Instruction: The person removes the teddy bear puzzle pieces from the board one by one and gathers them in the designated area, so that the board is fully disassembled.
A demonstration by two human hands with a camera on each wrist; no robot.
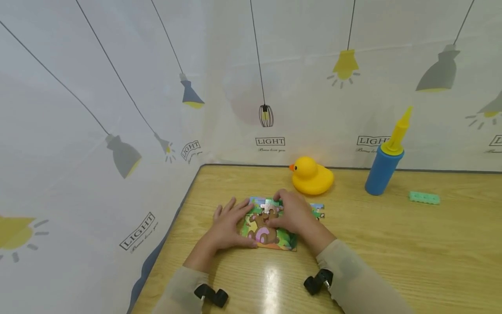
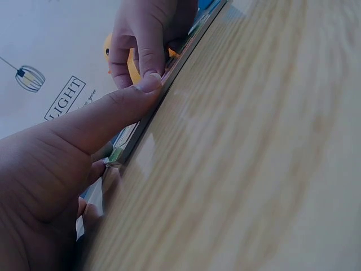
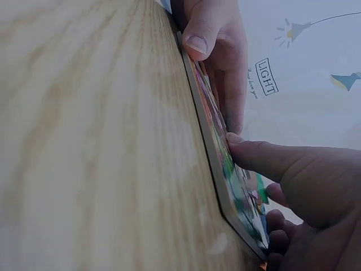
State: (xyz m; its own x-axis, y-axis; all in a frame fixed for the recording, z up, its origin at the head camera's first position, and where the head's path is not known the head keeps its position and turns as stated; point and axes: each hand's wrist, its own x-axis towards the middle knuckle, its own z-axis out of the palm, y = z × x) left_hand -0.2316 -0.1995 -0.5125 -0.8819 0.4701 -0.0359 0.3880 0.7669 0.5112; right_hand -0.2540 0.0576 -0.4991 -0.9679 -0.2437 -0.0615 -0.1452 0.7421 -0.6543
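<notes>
A jigsaw puzzle [image 1: 266, 235] with a brown bear on it lies flat on the wooden table. A pale, shiny piece-shaped patch [image 1: 269, 206] shows near its top; I cannot tell whether it is a gap or glare. My left hand [image 1: 231, 224] spreads along the puzzle's left side, with the thumb against its near edge. My right hand [image 1: 296, 213] bends over the upper right part, its thumb touching the picture by the bear's face. A green bit [image 3: 262, 189] shows by its fingertips in the right wrist view. Whether these fingers pinch a piece is hidden.
Partly behind the right hand is another picture part [image 1: 318, 209]. A yellow rubber duck [image 1: 312, 176] sits just beyond the puzzle. Farther right stand a blue and yellow hand pump [image 1: 382, 168] and a green block [image 1: 424, 198]. Lamp-printed cloth [image 1: 235, 144] borders the table [image 1: 392, 253].
</notes>
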